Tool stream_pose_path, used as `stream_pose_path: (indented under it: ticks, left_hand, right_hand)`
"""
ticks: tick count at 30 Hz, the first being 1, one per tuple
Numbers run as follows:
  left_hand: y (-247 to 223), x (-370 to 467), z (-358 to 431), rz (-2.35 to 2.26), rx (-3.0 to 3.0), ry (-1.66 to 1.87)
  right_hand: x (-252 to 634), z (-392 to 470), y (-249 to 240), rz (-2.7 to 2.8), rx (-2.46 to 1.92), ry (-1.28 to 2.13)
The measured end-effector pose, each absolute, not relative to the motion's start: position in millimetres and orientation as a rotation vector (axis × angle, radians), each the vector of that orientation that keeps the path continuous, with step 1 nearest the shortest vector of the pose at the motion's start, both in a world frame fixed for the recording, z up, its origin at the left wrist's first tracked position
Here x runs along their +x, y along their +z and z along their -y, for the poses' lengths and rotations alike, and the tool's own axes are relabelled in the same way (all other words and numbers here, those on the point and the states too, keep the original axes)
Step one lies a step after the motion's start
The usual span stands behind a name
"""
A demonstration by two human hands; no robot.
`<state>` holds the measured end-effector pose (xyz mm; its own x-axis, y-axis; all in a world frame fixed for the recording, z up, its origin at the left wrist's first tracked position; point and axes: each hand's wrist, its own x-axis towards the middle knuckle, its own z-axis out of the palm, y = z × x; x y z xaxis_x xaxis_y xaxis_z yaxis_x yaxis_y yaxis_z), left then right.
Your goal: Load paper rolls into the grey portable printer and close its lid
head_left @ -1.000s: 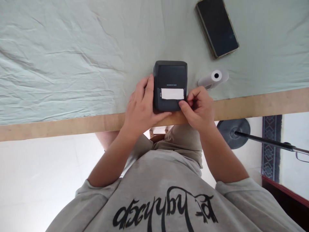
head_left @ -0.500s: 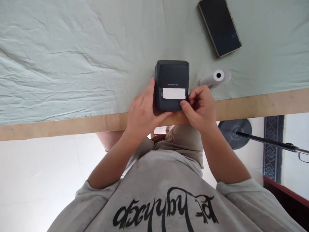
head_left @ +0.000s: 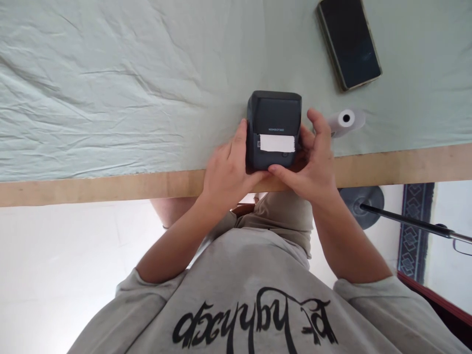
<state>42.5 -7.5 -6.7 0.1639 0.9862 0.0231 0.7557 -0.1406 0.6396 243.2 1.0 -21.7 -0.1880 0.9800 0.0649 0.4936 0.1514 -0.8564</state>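
Observation:
A dark label printer (head_left: 275, 112) rests on the cloth-covered table near its front edge, a short strip of white paper (head_left: 277, 143) sticking out of its slot. My left hand (head_left: 230, 167) lies along the printer's left side, fingers against it and thumb at the front corner. On the other side my right hand (head_left: 315, 157) grips the printer, its thumb at the front edge and some fingers at the right side, one finger raised. Both hands hold the printer between them. Just beyond my right hand stands a white paper roll (head_left: 341, 121) with a dark core.
A dark phone-like device (head_left: 350, 42) in a case lies at the back right of the green cloth (head_left: 121, 88). A wooden strip (head_left: 398, 163) runs along the table's front edge. Below right, a round black stand base (head_left: 363, 206) with a pole is on the floor.
My right hand has shifted from the paper's corner to around the printer's right side, its fingers spreading. The printer, roll and device appear slightly further right in the view.

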Motion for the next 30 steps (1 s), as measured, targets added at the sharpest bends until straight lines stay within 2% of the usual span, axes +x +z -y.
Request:
stream_pose_path:
  ticks: [13,23,30]
  left_hand:
    - [-5,44,3,-1.697,1.95,0.443]
    - [-18,40,7,-1.513,1.861,0.819]
    - [-20,38,7,-1.482,1.895,0.902]
  right_hand:
    - [244,-3,-23,1.749,-1.38,0.889]
    - [249,1,-14,1.877,-1.378,0.82]
    - [232,-10,39,1.82,-1.621,0.378]
